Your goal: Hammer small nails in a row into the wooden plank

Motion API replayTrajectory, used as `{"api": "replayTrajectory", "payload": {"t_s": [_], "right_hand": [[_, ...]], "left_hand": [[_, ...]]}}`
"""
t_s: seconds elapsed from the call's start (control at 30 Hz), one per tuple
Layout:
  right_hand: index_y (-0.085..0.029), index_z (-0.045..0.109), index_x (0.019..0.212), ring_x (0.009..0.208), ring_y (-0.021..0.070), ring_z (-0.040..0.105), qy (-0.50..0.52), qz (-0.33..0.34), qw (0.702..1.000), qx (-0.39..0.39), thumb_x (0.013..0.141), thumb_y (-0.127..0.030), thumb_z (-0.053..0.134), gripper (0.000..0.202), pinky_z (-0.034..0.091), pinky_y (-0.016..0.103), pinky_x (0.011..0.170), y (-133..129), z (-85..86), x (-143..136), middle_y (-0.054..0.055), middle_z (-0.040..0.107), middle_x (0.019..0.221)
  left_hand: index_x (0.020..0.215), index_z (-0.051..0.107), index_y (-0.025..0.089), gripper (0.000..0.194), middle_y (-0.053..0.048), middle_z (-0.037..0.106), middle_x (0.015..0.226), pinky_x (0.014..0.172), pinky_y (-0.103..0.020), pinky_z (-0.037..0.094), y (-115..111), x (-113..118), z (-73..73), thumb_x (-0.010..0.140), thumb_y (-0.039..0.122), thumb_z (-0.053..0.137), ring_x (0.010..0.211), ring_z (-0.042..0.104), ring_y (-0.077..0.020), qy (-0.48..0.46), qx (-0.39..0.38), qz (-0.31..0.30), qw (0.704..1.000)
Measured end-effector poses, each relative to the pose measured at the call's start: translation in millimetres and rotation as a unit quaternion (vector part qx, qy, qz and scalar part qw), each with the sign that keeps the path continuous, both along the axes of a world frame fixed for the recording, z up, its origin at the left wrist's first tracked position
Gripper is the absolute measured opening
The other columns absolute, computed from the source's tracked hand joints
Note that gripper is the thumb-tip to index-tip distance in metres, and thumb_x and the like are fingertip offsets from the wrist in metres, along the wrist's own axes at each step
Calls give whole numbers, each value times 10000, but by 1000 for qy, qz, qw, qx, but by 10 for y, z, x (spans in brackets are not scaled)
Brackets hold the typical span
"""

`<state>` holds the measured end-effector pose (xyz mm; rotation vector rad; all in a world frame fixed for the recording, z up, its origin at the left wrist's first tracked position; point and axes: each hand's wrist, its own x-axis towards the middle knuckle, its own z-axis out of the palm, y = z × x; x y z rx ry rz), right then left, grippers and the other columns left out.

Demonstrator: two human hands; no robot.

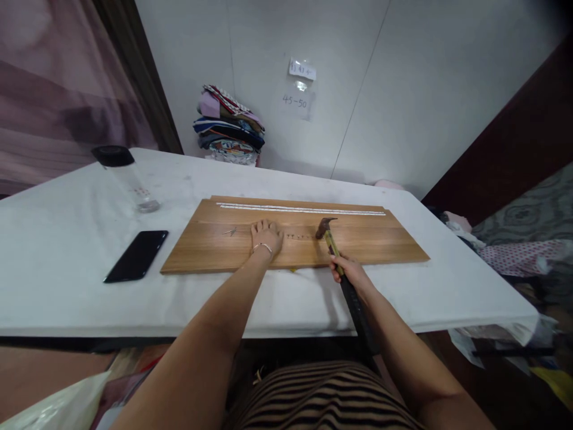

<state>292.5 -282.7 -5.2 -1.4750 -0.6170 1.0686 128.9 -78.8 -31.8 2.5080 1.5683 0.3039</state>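
Observation:
My left hand [267, 236] lies flat on a wooden board [197, 251], its fingers spread and pointing away from me. In my right hand [350, 271] is a claw hammer [330, 240], gripped partway up its yellow and black handle. The hammer's rusty head is over the board, right of a short row of nails [298, 237] standing in the wood. Whether the head touches the board I cannot tell. Several loose nails [230, 232] lie to the left of my left hand. Two white measuring strips [299, 209] run along the board's far side.
The board rests on a table with a white cover [188, 310]. A black phone [136, 255] and a clear bottle with a black lid [134, 182] stand left of it. Folded cloths [230, 128] are piled at the back against the wall.

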Motion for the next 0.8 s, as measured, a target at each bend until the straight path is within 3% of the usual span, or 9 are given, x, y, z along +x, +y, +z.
{"api": "replayTrajectory", "payload": {"t_s": [0.37, 0.8], "right_hand": [[-223, 537, 808, 368, 79, 438, 9, 1, 1000, 4, 576, -447, 781, 404, 311, 213, 344, 15, -20, 0, -70, 556, 545], [-219, 544, 875, 334, 73, 422, 10, -6, 999, 44, 592, -433, 775, 423, 287, 205, 323, 11, -262, 60, -96, 522, 524]], "left_hand": [[1361, 603, 101, 530, -223, 501, 1524, 1190, -506, 252, -3, -8, 6, 980, 397, 385, 1427, 395, -356, -3, -5, -1, 1000], [1325, 627, 123, 524, -198, 539, 1495, 1164, -492, 290, 38, 1, -44, 975, 421, 376, 1395, 435, -339, 20, 22, 5, 1000]]}}
